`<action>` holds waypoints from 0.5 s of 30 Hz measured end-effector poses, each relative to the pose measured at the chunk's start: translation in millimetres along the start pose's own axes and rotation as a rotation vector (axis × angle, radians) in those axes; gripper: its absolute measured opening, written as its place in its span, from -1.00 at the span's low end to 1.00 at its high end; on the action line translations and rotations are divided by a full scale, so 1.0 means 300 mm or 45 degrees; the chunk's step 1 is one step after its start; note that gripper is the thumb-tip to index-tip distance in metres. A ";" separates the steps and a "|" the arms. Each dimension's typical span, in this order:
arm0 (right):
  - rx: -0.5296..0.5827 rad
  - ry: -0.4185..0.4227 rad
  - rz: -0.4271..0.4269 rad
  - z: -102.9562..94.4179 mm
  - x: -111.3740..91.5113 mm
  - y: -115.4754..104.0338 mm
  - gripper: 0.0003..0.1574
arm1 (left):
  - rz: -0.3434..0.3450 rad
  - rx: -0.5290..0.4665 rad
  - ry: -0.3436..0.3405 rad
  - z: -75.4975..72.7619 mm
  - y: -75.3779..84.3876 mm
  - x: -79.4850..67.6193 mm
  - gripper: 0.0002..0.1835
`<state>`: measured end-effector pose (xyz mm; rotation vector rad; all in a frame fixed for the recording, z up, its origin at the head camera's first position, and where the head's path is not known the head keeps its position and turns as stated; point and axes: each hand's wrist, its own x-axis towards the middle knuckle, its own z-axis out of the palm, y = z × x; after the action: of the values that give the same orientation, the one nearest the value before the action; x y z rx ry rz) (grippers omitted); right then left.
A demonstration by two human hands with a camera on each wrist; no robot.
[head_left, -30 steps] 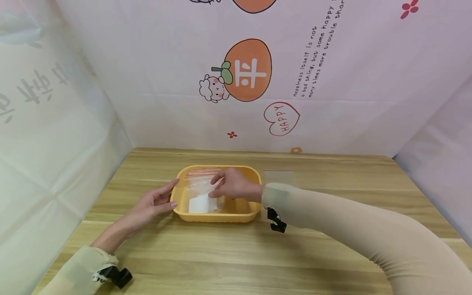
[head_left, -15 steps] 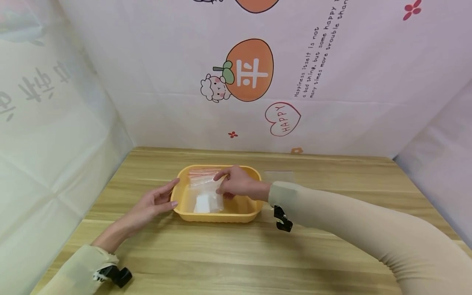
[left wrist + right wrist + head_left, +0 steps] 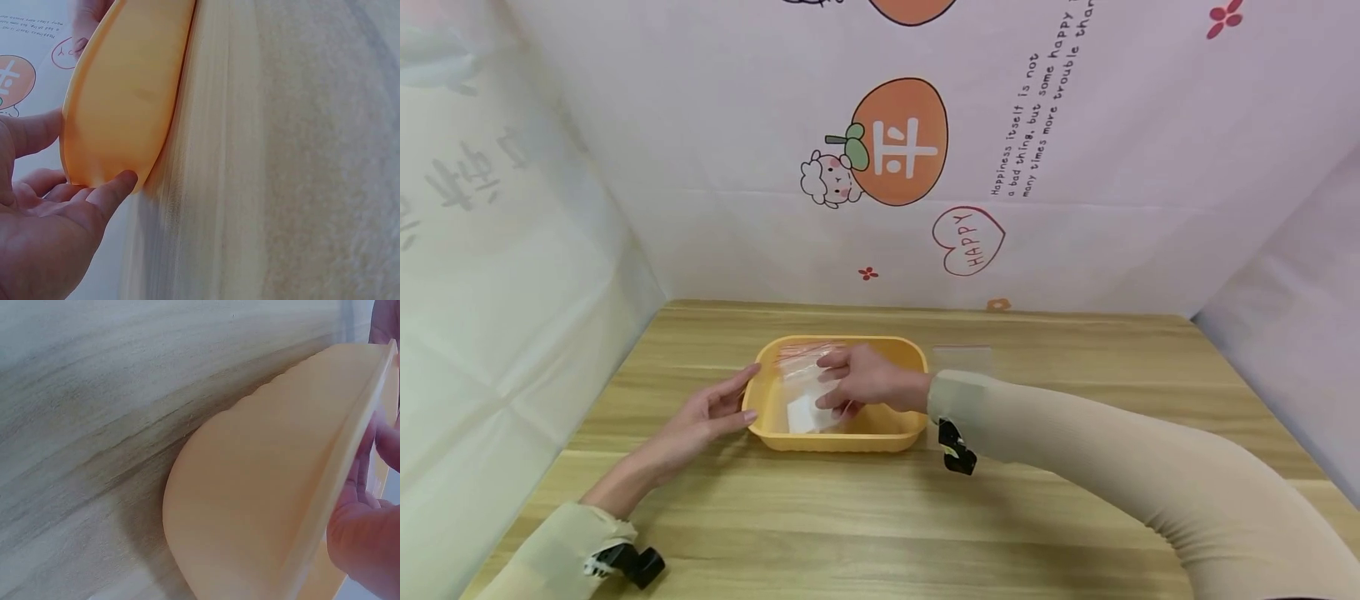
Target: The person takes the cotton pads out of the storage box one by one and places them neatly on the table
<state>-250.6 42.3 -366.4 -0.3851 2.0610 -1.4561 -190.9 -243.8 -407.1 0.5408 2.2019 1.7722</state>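
Observation:
A yellow plastic basket (image 3: 835, 443) stands on the table. Inside, towards its left half, lie several clear zip bags (image 3: 801, 379) with red seal lines, along with a white flat piece (image 3: 802, 414). My left hand (image 3: 700, 417) holds the basket's left end, thumb and fingertips set apart on its rim and outer wall; the left wrist view shows the fingers (image 3: 115, 190) against the wall. My right hand (image 3: 868, 379) reaches into the basket over the bags, fingers spread and touching them, slightly blurred. In the right wrist view the basket's wall (image 3: 250, 487) partly hides this hand.
Another clear zip bag (image 3: 962, 358) lies flat on the wooden table (image 3: 820, 525) right of the basket, partly under the right sleeve (image 3: 1075, 433). A printed white cloth (image 3: 737, 167) hangs behind the table, with pale cloth at both sides.
My right hand moved a little right, then back left over the bags. The white piece shifted right and back left with it. My left hand stays on the basket.

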 end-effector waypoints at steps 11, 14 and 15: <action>-0.110 -0.028 -0.005 -0.041 -0.042 -0.032 -0.15 | 0.009 -0.016 -0.008 0.000 0.007 -0.006 -0.19; -0.124 -0.030 -0.013 -0.058 -0.062 -0.045 -0.13 | -0.004 -0.034 -0.018 0.002 0.006 -0.006 -0.14; -0.127 -0.031 -0.015 -0.065 -0.067 -0.048 -0.13 | -0.008 -0.037 -0.022 0.002 0.006 -0.007 -0.12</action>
<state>-247.8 62.7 -342.7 -0.4536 2.1202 -1.3525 -188.5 -243.9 -405.7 0.5404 2.1610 1.7866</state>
